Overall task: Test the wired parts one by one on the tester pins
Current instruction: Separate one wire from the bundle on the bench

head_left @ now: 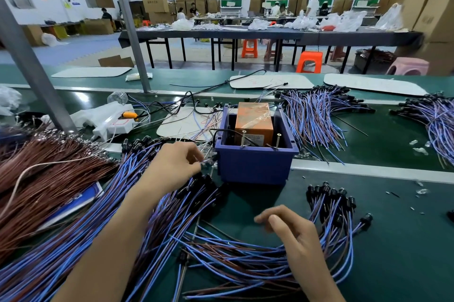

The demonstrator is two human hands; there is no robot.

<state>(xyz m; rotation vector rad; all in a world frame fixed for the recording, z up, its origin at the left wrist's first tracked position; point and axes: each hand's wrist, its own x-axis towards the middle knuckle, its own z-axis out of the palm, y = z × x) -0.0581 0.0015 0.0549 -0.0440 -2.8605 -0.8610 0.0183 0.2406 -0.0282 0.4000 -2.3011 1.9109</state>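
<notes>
Hands work among heaps of wire on a green bench in a factory hall. The person's left hand has its fingers curled, thumb and forefinger pinching a small pale piece, too small to name, just beside the near left corner of a blue bin. The right hand hovers nearer the body with its fingers loosely bent over loose blue and brown leads; whether it grips any of them cannot be told. The bin stands just beyond and between the two hands and holds an orange box, with two upright tester pins standing at its near wall. A thick heap of wired parts, blue and brown leads ending in black caps, lies under the left forearm and fans toward the bin. A smaller bunch of the same parts lies just to the right of the right hand, caps pointing away. Well to the left of the left hand is a mass of brown wires. More bundles lie beyond the bin on the far side of the bench.
</notes>
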